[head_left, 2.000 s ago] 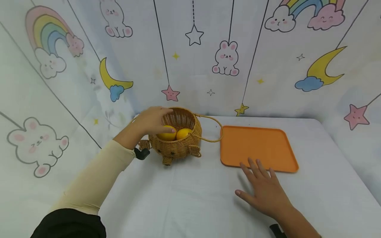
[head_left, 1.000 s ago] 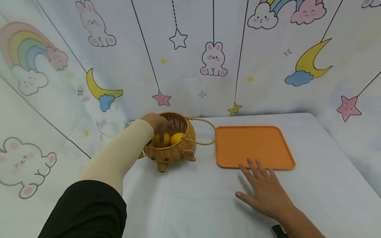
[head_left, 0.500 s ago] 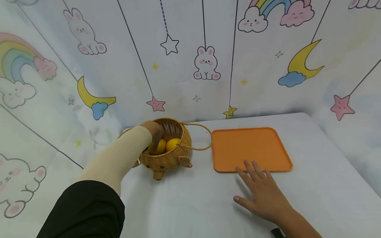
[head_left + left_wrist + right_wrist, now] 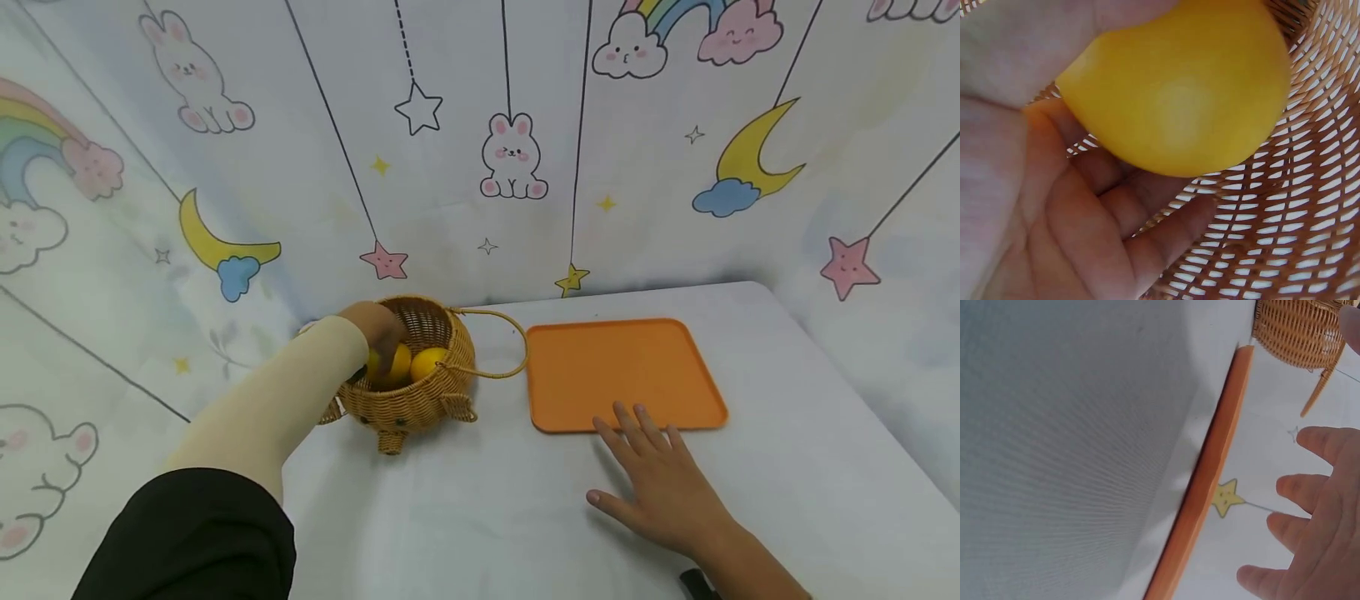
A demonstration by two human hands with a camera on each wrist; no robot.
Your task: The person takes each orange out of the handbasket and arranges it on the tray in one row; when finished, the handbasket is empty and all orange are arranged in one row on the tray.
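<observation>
My left hand [image 4: 381,332] reaches down into a wicker basket [image 4: 405,406] with a pig-like snout and ears. In the left wrist view, the thumb lies over a yellow lemon [image 4: 1179,100] and the curled fingers [image 4: 1147,200] are under and beside it. Another yellow fruit [image 4: 429,363] sits inside the basket, to the right of this hand. My right hand [image 4: 667,492] has its fingers spread straight and holds nothing. Its fingertips are at the front edge of an orange tray [image 4: 622,375]; whether they touch it I cannot tell.
A looped basket handle [image 4: 517,367] sticks out rightward to the tray's left edge. Basket and tray stand on a white-covered table [image 4: 465,517]. Behind them hangs a cloth [image 4: 450,183] printed with rabbits, stars and moons.
My left hand has gone from above the basket's rim down inside and taken hold of a lemon. The view has shifted, so the scene sits further left. The right hand stays nearly still.
</observation>
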